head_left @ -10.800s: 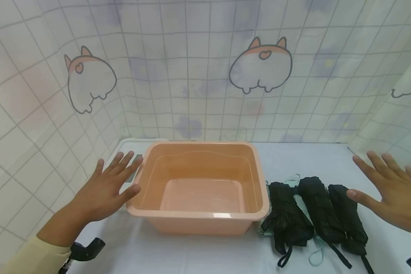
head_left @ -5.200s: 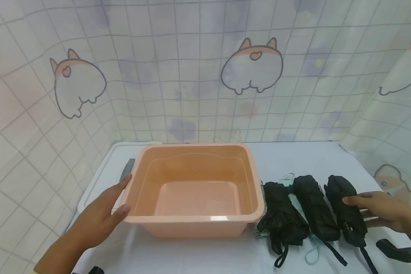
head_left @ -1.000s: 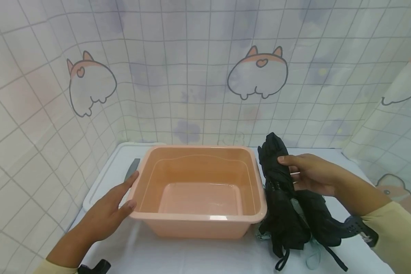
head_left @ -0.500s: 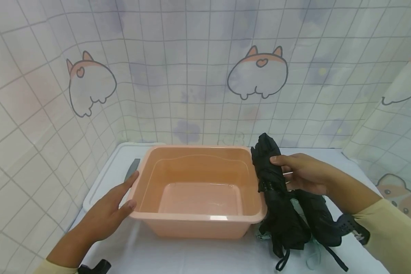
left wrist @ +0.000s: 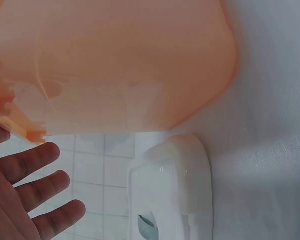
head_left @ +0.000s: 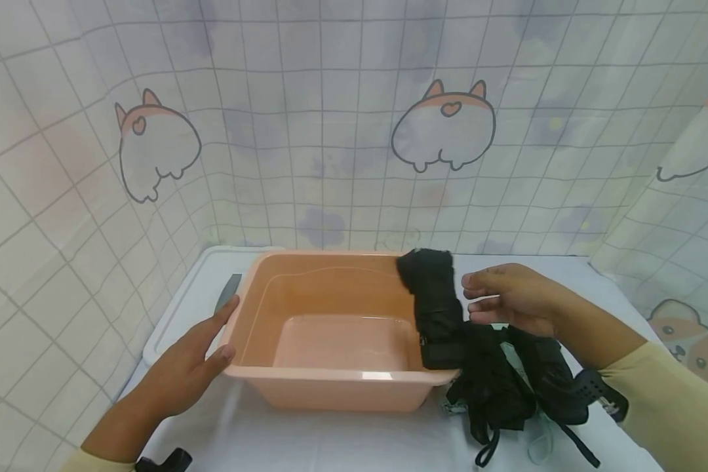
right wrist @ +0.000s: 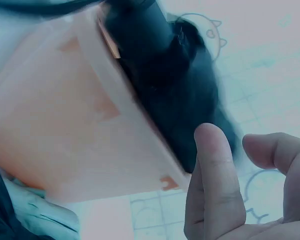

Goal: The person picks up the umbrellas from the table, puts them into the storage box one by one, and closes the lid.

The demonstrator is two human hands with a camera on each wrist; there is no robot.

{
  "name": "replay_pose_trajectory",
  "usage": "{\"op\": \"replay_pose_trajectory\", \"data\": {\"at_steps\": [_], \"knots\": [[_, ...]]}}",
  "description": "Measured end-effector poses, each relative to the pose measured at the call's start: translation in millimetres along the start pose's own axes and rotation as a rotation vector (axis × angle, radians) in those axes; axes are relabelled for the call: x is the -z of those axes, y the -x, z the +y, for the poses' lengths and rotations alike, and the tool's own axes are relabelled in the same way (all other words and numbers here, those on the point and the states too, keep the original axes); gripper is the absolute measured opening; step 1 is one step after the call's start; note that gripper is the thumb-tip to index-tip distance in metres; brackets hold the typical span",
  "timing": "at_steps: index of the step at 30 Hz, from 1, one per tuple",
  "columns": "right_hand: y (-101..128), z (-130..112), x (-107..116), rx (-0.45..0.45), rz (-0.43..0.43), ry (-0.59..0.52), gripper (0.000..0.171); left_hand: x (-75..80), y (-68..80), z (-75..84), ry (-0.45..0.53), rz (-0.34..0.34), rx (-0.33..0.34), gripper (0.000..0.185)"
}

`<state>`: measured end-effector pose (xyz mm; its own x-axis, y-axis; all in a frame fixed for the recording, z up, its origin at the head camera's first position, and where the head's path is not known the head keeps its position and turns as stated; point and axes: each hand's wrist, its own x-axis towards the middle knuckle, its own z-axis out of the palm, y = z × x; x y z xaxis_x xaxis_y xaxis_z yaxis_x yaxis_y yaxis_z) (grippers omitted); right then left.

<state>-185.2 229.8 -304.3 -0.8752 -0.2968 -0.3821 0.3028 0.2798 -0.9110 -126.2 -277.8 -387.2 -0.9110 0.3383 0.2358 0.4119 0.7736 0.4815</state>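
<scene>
Loading of a tub, first item. One folded black umbrella [head_left: 433,308] lies tilted against the inside of the peach tub's [head_left: 336,377] wall at about 3 o'clock, its lower end near the rim corner and its upper end toward the far rim; whether it has reached the tub floor cannot be told. The right hand [head_left: 510,298] hovers just beside the umbrella at 3 o'clock of it, fingers loosely bent and holding nothing, a clear gap showing between fingertips and fabric in the right wrist view. The left hand [head_left: 179,370] rests with straight fingers against the tub's outer wall at 9 o'clock. Two more black umbrellas [head_left: 519,377], with dangling wrist straps, lie in a heap on the white table [head_left: 342,439], touching the tub's outer corner at about 4 o'clock. Judged from this layout, one umbrella of three is in the tub and two are left to move.
</scene>
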Motion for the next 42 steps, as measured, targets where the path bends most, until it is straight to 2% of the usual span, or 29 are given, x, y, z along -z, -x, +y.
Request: {"op": "replay_pose_trajectory", "data": {"at_steps": [4,11,22,33,42], "knots": [[2,0,1,0.01,0.04,-0.006,0.067,-0.4,0.1,-1.3,0.007,0.005,-0.01,0.066],[2,6,2,-0.003,0.052,0.014,0.072,-1.9,-0.4,-1.2,0.009,0.007,-0.013,0.066],[6,18,15,-0.001,0.08,0.064,0.075,-3.1,-0.5,-1.9,0.017,0.009,0.009,0.067],[15,37,39,-0.019,0.06,0.123,0.08,-3.9,-0.4,-1.3,0.025,0.011,0.001,0.066],[24,51,63,0.001,0.056,0.129,0.073,-3.4,-0.1,-1.4,0.025,0.016,-0.007,0.065]]}}
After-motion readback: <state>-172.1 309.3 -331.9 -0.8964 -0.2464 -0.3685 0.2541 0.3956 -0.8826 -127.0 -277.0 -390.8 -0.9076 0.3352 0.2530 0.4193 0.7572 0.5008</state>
